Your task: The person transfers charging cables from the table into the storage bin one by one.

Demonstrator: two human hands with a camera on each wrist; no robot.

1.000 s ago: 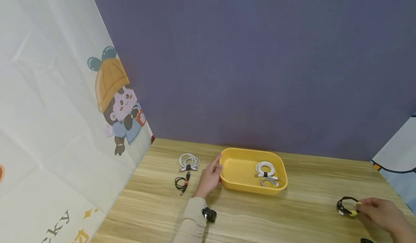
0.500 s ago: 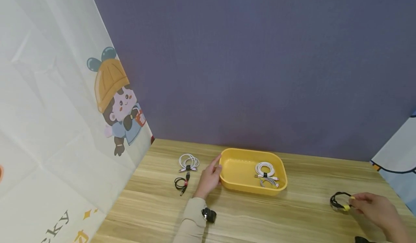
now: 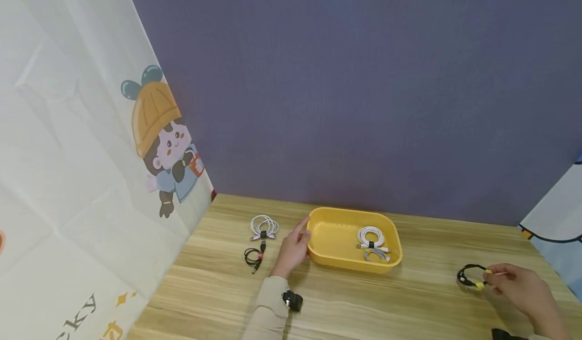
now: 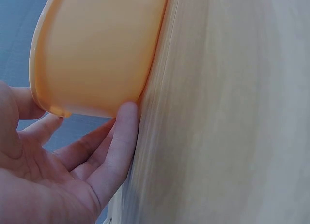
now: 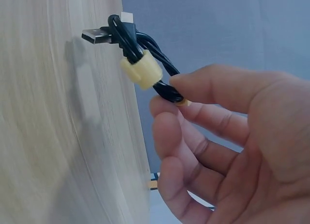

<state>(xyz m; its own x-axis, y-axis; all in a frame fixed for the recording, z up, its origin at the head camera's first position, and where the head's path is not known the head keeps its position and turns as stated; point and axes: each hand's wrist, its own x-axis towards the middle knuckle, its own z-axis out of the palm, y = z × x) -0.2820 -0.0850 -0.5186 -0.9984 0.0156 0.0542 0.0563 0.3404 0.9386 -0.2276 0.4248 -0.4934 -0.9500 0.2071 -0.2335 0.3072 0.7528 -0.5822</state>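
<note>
Lower right, the right hand (image 3: 523, 285) pinches a cable (image 5: 132, 49). Lower centre, the left hand (image 3: 291, 253) grips a tray (image 3: 334, 238), probably steadying it.

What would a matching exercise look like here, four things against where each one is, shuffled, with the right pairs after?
1. Left hand
2. Grey cable
3. Red-banded black cable
4. Yellow-banded black cable

A. Inside the yellow tray
B. Pinched by the right hand
C. Touching the tray's outside
D. Lying on the table, left of the tray

Pairs: 1-C; 2-A; 3-D; 4-B
</note>
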